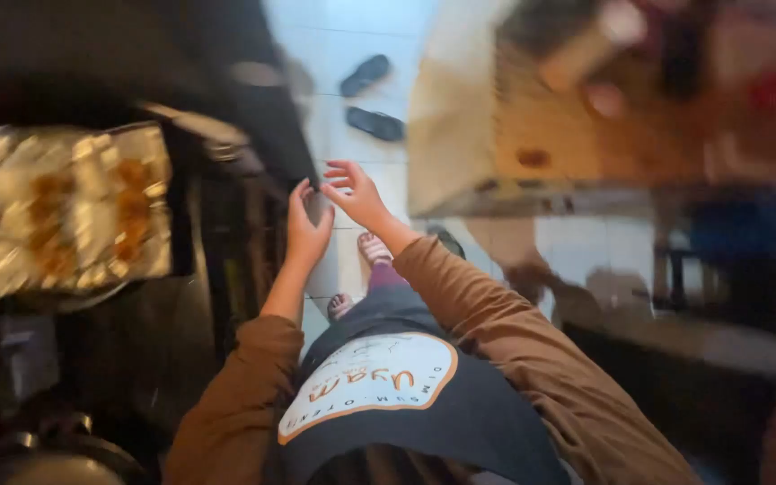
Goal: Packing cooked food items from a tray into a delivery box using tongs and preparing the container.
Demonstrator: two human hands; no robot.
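Observation:
Both my hands reach forward to the corner of a dark flat panel (271, 117), which looks like an open oven door or lid. My left hand (305, 224) presses its palm against the panel's near corner. My right hand (357, 193) touches the same corner with fingers spread. Whether either hand grips the edge is unclear in the blur. I wear brown sleeves and a dark apron with a round white and orange badge (370, 382).
A foil-lined tray with browned food (65, 211) sits on the left over a dark appliance. Two dark sandals (370, 99) lie on the white tiled floor ahead. A blurred wooden table (604, 117) with items stands on the right.

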